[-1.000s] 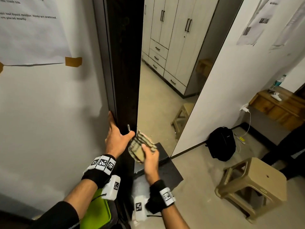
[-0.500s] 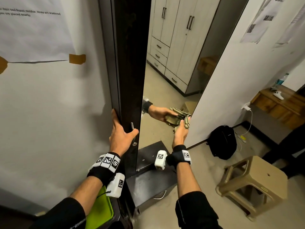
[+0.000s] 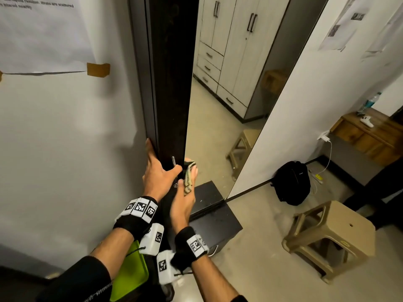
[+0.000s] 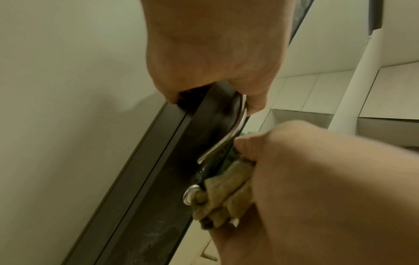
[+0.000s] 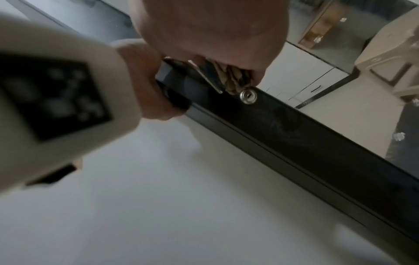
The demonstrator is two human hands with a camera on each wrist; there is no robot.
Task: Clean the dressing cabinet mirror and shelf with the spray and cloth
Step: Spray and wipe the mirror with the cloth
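The tall mirror (image 3: 229,101) fronts a dark cabinet door (image 3: 172,83) that stands edge-on to me. My left hand (image 3: 161,171) grips that door's edge, fingers behind it and thumb by the metal handle (image 3: 173,161). In the left wrist view the left hand (image 4: 215,62) wraps the door edge above the handle (image 4: 229,136). My right hand (image 3: 187,188) holds a bunched beige cloth (image 3: 189,172) against the mirror's left edge, just beside the handle. The cloth (image 5: 233,78) sits next to a round lock (image 5: 248,96). A dark low shelf (image 3: 213,223) juts out below the mirror. No spray bottle is in view.
A white wall (image 3: 65,149) with a taped paper sheet is left of the door. A green object (image 3: 130,273) lies by my left forearm. On the floor to the right stand a beige plastic stool (image 3: 331,232) and a black backpack (image 3: 292,184); a wooden table (image 3: 370,136) is beyond.
My right hand has brought the cloth from the mirror's right side down and left to its left edge by the handle. The left hand keeps its grip on the door.
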